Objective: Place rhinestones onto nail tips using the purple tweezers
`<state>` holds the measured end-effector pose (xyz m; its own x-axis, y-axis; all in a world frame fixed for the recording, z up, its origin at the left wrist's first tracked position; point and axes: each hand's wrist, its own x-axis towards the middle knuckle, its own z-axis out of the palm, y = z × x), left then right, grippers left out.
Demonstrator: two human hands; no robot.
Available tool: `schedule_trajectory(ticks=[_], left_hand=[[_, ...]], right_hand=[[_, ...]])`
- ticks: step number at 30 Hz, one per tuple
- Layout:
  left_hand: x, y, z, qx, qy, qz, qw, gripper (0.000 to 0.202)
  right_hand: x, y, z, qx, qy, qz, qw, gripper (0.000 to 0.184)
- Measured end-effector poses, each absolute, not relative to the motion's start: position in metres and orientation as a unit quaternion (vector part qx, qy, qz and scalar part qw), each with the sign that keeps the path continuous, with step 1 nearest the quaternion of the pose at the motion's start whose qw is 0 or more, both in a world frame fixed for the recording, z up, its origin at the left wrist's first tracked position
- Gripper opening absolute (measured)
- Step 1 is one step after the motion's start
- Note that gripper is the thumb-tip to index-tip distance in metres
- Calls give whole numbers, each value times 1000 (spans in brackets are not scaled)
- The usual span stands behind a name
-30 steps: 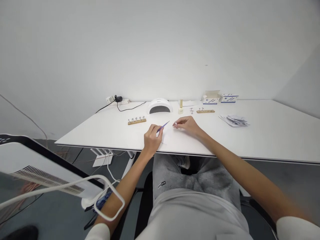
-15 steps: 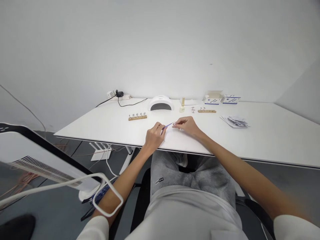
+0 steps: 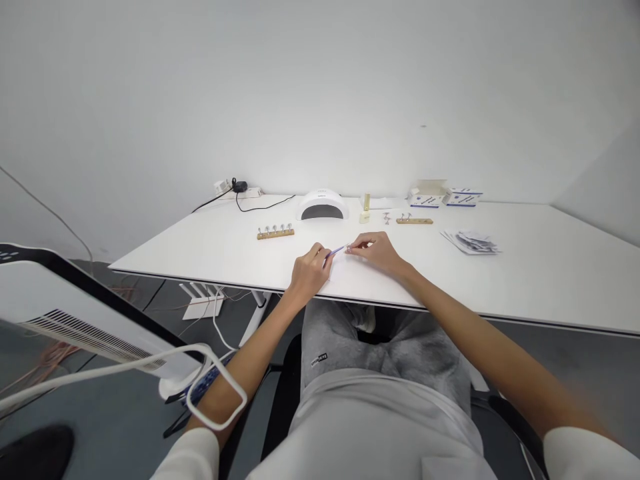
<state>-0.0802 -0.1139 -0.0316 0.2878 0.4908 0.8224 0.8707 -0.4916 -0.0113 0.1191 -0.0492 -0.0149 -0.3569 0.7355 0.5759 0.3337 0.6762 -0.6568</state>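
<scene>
My left hand [image 3: 310, 270] rests near the table's front edge, fingers closed around a thin purple stick [image 3: 337, 251]. The stick points right, its tip close to the fingertips of my other hand. Between thumb and fingers of my right hand [image 3: 376, 252] is a small shiny piece [image 3: 348, 249], too small to make out fully. Whether stick and piece touch, I cannot tell. Beyond my left hand lies a wooden strip [image 3: 275, 234] bearing several small upright silvery stands. A second wooden strip [image 3: 414, 221], with a couple of stands at its left end, lies beyond my right hand.
A white arched nail lamp [image 3: 321, 200] stands at the back, near a small pale bottle [image 3: 365, 218] and loose silvery stands [image 3: 387, 219]. Small boxes [image 3: 425, 199] and a pile of packets [image 3: 473, 243] lie right. A white fan-like appliance [image 3: 100, 320] stands left.
Both hands stay almost in place, with the stick and the small piece still held close together. The view has shifted very slightly.
</scene>
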Motion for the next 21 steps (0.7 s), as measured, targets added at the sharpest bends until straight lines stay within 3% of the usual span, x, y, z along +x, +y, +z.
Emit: schedule_trajectory(ticks=[7,21], left_hand=[[-79,-115,-33,-769,-474,-346,256,23],[-76,-119,-33,-763,-494,-294,298,25]], right_hand=[[123,-49,-15,-315,-842,130,417,10],[115,-54,-16,-325,-835,176,408,13]])
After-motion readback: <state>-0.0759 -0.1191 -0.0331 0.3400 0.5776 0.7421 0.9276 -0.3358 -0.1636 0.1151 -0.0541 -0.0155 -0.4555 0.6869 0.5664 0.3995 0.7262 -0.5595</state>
